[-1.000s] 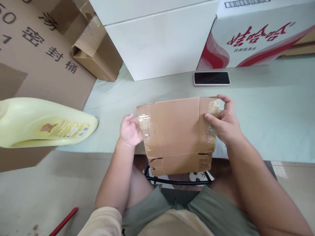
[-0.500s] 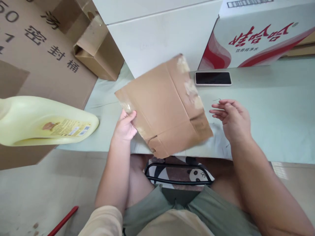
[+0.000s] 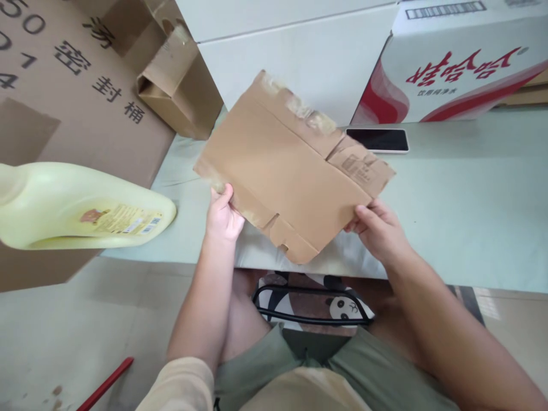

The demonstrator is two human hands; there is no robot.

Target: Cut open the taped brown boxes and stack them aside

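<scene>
A flattened cardboard box (image 3: 282, 165) is held up at a slant over the near part of the table. Its far edge carries torn strips of tape, and a small printed label shows on the flap at its right. My left hand (image 3: 225, 214) grips the left edge, thumb on top beside a taped corner. At the lower right edge my right hand (image 3: 377, 228) pinches the cardboard, thumb above and the fingers partly hidden beneath. Behind the box's right flap a phone (image 3: 381, 140) lies on the table, its left end partly covered.
A pale yellow jug (image 3: 85, 205) lies at the left before a large printed carton (image 3: 77, 114). A smaller brown box (image 3: 184, 85) stands behind. White cartons (image 3: 295, 57) and a red-and-white carton (image 3: 454, 74) line the back of the table (image 3: 471, 200). A red stick (image 3: 107, 382) is on the floor.
My right hand has moved in from beside the cardboard and taken its right edge. The cardboard has turned, bringing the printed flap into view. My left hand keeps its hold.
</scene>
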